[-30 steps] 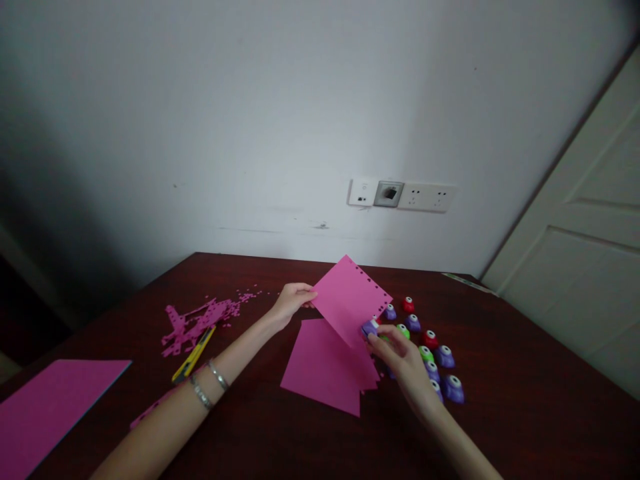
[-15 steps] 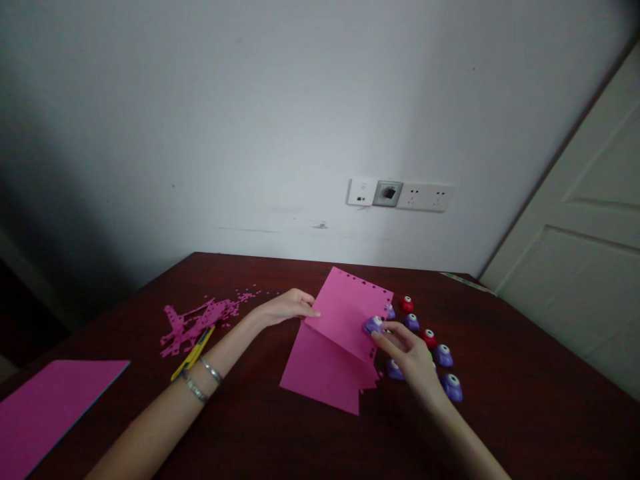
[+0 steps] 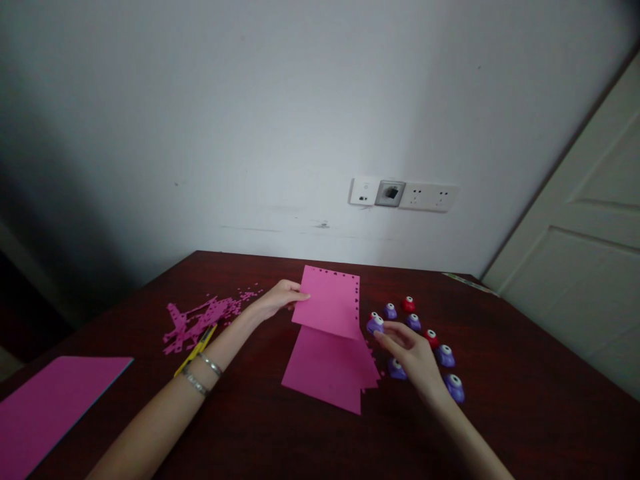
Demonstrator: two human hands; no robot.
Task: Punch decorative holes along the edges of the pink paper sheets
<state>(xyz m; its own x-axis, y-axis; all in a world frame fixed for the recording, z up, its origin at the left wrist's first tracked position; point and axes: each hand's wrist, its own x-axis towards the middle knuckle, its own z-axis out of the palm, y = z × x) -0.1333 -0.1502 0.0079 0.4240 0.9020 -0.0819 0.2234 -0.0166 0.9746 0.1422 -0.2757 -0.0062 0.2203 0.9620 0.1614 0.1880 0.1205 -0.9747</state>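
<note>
My left hand (image 3: 283, 295) pinches the left edge of a pink sheet of paper (image 3: 327, 300), holding it raised. Small punched holes run along the sheet's top and right edges. Beneath it, more pink paper (image 3: 323, 380) lies on the table, partly covered. Between the thumb and fingers of my right hand (image 3: 407, 347) is a purple craft punch (image 3: 375, 325), just right of the raised sheet and apart from it. A red punch (image 3: 373, 315) shows partly behind the held one. Several purple and red punches, such as a purple one (image 3: 446, 355), stand around my right hand.
Pink paper scraps (image 3: 195, 323) and tiny cut-outs lie at the left, beside a yellow utility knife (image 3: 195, 350) partly behind my left forearm. A stack of pink paper (image 3: 65, 400) rests at the front left. The wall (image 3: 280, 133) with sockets (image 3: 429, 197) bounds the dark red table (image 3: 250, 427).
My left hand has swung the punched sheet leftward and turned it straighter, away from the purple punch. The right hand still holds the punch in nearly the same place.
</note>
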